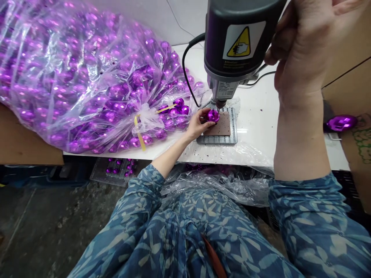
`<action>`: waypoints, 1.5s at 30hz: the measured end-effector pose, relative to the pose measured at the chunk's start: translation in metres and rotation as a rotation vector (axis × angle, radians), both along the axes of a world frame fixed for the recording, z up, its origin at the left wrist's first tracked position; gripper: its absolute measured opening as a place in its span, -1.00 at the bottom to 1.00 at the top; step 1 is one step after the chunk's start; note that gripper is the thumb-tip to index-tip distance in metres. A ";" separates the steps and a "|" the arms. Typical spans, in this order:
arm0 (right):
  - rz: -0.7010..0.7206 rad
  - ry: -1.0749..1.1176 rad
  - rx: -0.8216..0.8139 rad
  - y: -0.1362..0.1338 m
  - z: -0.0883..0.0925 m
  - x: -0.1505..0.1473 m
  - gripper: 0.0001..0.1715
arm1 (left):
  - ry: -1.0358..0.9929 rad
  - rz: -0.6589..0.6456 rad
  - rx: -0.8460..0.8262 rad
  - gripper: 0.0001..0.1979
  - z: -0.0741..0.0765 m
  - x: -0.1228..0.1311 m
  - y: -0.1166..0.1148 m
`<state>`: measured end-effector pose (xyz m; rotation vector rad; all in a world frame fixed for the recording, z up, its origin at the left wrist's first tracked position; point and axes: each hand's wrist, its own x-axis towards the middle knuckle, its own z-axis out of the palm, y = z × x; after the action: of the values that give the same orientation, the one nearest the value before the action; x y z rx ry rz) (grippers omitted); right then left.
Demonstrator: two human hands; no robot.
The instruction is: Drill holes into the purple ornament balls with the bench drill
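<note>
From my feed I make out a yellow warning triangle (240, 42) with a hand symbol (241, 49) on the drill (243, 13). Its small print, the plate (227, 90) below and green marks (363, 139) on the carton (348, 96) are illegible to me.

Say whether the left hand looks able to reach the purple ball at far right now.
Probably not: the left hand holds another ball at the drill press, and in this view the right forearm stands between it and the far-right ball.

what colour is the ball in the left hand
The ball is shiny purple, seen best in the head view.
</note>
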<state>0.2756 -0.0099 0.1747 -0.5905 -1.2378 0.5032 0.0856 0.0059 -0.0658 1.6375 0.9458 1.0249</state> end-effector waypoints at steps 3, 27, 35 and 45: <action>0.011 0.003 0.024 0.002 -0.002 0.001 -0.45 | 0.030 -0.004 0.072 -0.40 -0.004 0.003 0.002; -0.018 -0.023 -0.044 0.002 0.005 0.000 -0.39 | -0.049 -0.008 0.165 -0.41 -0.021 0.023 -0.016; 0.011 -0.020 -0.025 0.000 0.004 0.001 -0.28 | 0.009 0.052 0.120 -0.42 -0.018 0.025 -0.018; -0.031 0.015 -0.029 0.001 0.001 -0.002 -0.30 | -0.012 0.014 0.100 -0.44 -0.015 0.023 -0.019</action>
<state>0.2740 -0.0085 0.1754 -0.6290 -1.2066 0.4996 0.1081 -0.0135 -0.0813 1.7069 0.9119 1.1061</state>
